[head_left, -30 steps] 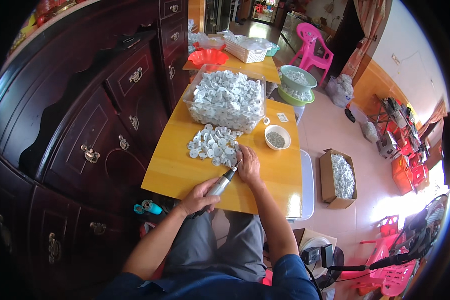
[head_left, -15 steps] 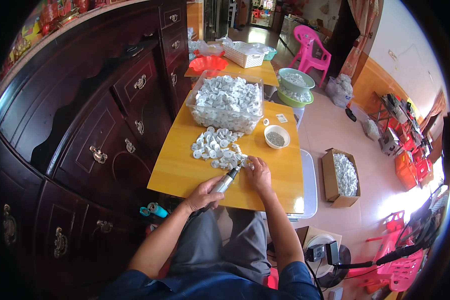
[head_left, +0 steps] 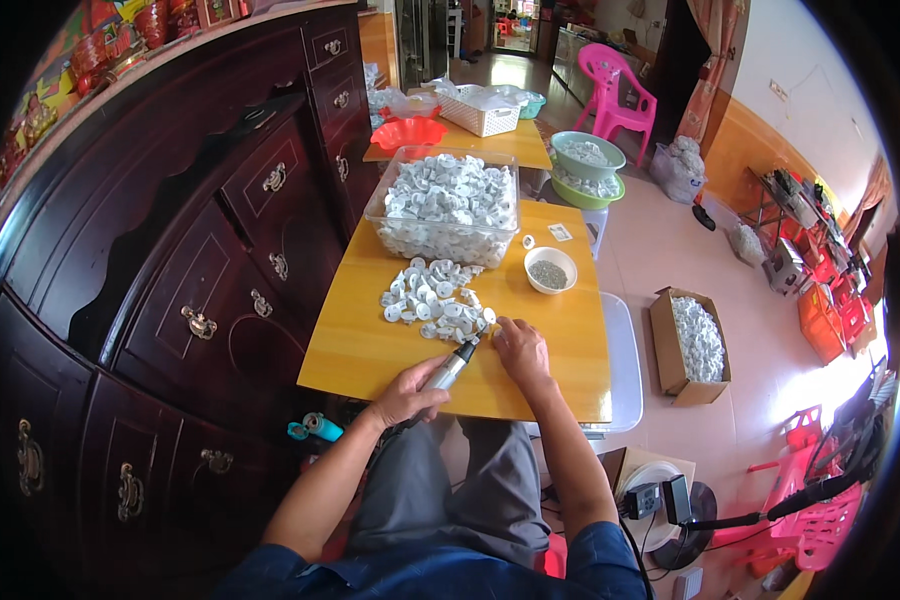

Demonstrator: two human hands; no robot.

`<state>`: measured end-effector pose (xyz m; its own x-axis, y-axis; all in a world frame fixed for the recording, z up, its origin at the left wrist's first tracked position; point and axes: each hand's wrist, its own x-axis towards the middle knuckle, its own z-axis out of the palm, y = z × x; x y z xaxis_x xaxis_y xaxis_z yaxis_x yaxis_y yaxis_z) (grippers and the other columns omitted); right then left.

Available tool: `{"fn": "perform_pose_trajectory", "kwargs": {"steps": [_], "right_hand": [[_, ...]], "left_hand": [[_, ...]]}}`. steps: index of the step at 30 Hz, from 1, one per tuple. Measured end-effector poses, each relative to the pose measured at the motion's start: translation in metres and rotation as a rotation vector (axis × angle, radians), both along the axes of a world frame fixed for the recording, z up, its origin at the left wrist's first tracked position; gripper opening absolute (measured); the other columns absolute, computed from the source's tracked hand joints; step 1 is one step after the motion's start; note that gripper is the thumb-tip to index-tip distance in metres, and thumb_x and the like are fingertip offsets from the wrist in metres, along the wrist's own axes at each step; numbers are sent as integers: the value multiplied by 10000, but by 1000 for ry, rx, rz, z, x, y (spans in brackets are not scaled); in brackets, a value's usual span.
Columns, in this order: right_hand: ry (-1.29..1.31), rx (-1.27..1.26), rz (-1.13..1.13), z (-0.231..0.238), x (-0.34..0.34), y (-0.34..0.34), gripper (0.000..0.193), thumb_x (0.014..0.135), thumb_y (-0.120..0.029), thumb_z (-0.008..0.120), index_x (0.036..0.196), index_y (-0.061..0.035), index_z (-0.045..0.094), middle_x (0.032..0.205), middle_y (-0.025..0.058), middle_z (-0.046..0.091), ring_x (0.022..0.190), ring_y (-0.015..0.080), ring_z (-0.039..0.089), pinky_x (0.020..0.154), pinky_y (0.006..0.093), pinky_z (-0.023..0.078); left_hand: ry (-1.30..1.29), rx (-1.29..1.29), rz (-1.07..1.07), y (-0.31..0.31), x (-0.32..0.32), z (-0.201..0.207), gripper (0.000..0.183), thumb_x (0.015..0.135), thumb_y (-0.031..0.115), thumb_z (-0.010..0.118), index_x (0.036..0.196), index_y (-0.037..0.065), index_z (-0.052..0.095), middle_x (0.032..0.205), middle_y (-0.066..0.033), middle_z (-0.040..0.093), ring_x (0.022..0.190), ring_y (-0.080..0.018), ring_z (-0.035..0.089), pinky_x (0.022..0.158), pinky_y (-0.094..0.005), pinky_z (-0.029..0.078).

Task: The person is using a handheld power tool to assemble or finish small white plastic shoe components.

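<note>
My left hand (head_left: 407, 392) is wrapped around a silver electric screwdriver (head_left: 447, 373) with a dark nose. Its tip points away from me, at the near edge of a loose pile of small white plastic parts (head_left: 432, 297). Just right of the tip, my right hand (head_left: 523, 354) rests low over the yellow table (head_left: 370, 360) with its fingers curled in. What those fingers pinch, if anything, is hidden. Beyond the pile stands a clear plastic bin (head_left: 440, 240) heaped with the same white parts. A small white bowl (head_left: 568, 287) of tiny metal pieces, apparently screws, sits to the right.
Dark wooden cabinets (head_left: 185, 270) line the left side. On a second table behind are a red dish (head_left: 410, 132) and a white basket (head_left: 485, 122). Basins of white parts (head_left: 590, 188) stand at the back right. A cardboard box of parts (head_left: 670, 350) is on the floor.
The screwdriver tip and my right fingers have drawn slightly apart. The whole view has shifted a little. My left hand keeps its grip on the screwdriver.
</note>
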<state>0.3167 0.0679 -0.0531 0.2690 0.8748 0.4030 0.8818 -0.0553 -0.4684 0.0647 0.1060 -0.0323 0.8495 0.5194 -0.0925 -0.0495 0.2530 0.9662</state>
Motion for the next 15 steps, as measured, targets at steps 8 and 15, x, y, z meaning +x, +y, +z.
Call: {"fn": "perform_pose_trajectory", "kwargs": {"steps": [8, 15], "right_hand": [[417, 255, -14, -19, 12, -10, 233, 856, -10, 563, 1061, -20, 673, 900, 145, 700, 758, 248, 683, 700, 332, 546], [1013, 161, 14, -19, 11, -13, 208, 869, -28, 570, 1046, -27, 679, 769, 18, 641, 723, 93, 608, 667, 244, 493]], "left_hand": [[23, 44, -27, 2, 1, -2, 723, 876, 173, 684, 1493, 18, 342, 896, -58, 574, 622, -113, 566, 566, -260, 512], [24, 53, -54, 2, 2, -1, 721, 879, 167, 680, 1498, 19, 340, 872, -31, 548, 627, -103, 559, 571, -254, 501]]}}
